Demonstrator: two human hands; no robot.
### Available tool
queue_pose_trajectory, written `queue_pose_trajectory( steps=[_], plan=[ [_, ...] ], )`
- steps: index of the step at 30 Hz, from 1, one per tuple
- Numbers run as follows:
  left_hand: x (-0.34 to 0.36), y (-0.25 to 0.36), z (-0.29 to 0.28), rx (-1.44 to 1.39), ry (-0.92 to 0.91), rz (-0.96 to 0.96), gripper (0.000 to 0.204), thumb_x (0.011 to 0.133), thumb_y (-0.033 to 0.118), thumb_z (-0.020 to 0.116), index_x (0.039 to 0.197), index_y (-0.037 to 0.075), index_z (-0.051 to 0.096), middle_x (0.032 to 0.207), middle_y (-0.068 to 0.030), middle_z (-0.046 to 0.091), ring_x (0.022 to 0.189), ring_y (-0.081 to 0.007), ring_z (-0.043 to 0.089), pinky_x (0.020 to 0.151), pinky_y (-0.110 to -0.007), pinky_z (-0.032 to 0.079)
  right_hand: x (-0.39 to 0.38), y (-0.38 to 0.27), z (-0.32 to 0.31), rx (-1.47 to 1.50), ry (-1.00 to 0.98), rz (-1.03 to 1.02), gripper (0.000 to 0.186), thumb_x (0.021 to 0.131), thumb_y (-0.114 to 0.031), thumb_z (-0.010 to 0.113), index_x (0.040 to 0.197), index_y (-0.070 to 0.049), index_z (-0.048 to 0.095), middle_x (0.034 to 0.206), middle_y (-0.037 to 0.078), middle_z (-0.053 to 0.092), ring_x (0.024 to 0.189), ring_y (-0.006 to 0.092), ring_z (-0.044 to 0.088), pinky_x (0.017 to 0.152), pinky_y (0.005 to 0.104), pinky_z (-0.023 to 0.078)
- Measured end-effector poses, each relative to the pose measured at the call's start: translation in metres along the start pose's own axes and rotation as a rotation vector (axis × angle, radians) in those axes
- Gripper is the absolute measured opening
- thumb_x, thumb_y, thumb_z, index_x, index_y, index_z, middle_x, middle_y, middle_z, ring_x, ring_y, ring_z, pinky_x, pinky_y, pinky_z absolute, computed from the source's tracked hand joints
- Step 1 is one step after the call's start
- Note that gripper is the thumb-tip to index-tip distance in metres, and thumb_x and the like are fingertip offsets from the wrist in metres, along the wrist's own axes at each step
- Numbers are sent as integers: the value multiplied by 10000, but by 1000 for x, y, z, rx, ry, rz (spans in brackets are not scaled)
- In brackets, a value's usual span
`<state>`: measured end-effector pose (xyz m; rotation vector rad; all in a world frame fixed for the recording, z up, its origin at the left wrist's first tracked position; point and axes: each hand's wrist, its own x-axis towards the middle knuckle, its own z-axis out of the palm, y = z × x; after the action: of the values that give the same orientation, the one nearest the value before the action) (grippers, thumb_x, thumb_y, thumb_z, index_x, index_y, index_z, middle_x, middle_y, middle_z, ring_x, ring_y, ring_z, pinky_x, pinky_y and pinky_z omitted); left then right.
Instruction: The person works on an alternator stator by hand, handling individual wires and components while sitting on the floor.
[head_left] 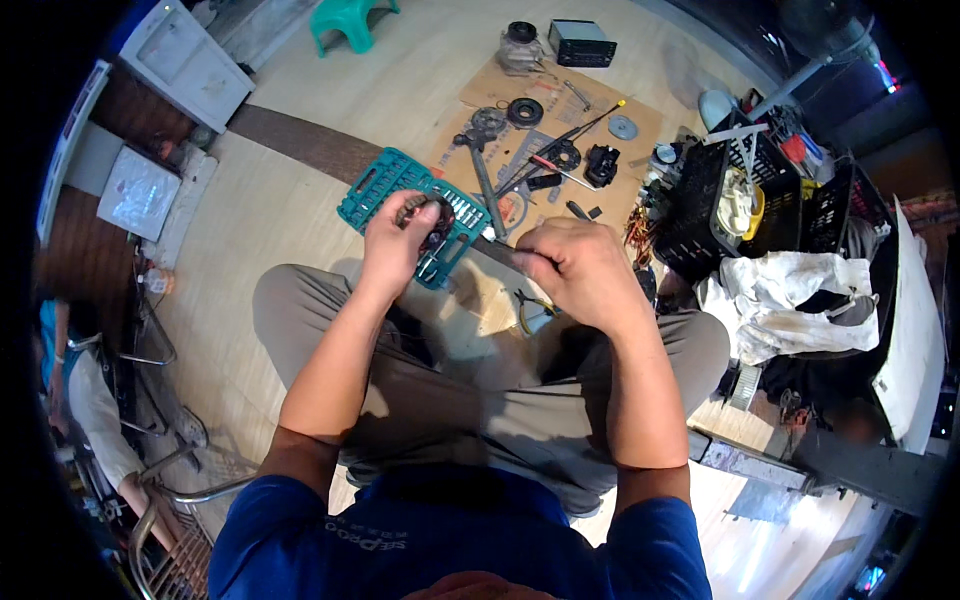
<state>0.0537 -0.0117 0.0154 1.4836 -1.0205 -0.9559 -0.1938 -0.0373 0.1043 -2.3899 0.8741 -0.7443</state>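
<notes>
The person's left hand (388, 245) pinched a round, dark metal part (441, 227) between thumb and fingers, holding it above the lower part of an open teal plastic socket case (385, 165) that lay on the pale floor (225, 240). The right hand (580, 265) hung to the right of the case, well apart from the left, its fingers curled and its thumb near the forefinger; whether anything was pinched there could not be told. A pair of yellow-handled pliers (524, 312) lay just below that hand, between the person's knees. Beyond the hands, a brown cardboard sheet (490, 84) bore a long-handled grey metal hammer (486, 185), a thick black ring (524, 113) and a red-handled screwdriver (546, 163). A black plastic crate (697, 215) stood to the right.
</notes>
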Motion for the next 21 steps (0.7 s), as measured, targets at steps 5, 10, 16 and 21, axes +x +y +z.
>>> queue_pose_trajectory(
  steps=[5,10,16,21],
  plan=[
    [-9,6,3,290,-391,47,251,832,187,713,1017,36,636,838,-15,651,764,-100,586,704,-271,476,0,11,-10,-157,295,10,77,793,-107,694,835,-46,672,760,119,637,702,310,621,615,362,489],
    [-7,2,-6,42,-650,-149,307,840,144,696,1090,8,582,977,-63,647,895,-149,622,833,-279,489,0,49,-12,-192,402,156,134,822,-148,688,856,-20,674,766,157,644,690,315,631,615,351,487],
    [-9,9,-18,-752,-726,-296,415,893,236,647,1215,16,504,1081,-113,632,967,-229,642,851,-343,534,-16,99,-22,-146,470,680,188,843,-250,653,880,-70,692,778,200,641,760,389,628,651,419,500],
    [-4,18,-14,-963,-449,-207,330,961,253,533,1199,24,513,1091,-99,626,978,-231,641,867,-371,532,-30,90,-34,-173,490,648,198,846,-219,663,899,-30,684,758,210,640,701,357,637,638,380,493]
  ],
)
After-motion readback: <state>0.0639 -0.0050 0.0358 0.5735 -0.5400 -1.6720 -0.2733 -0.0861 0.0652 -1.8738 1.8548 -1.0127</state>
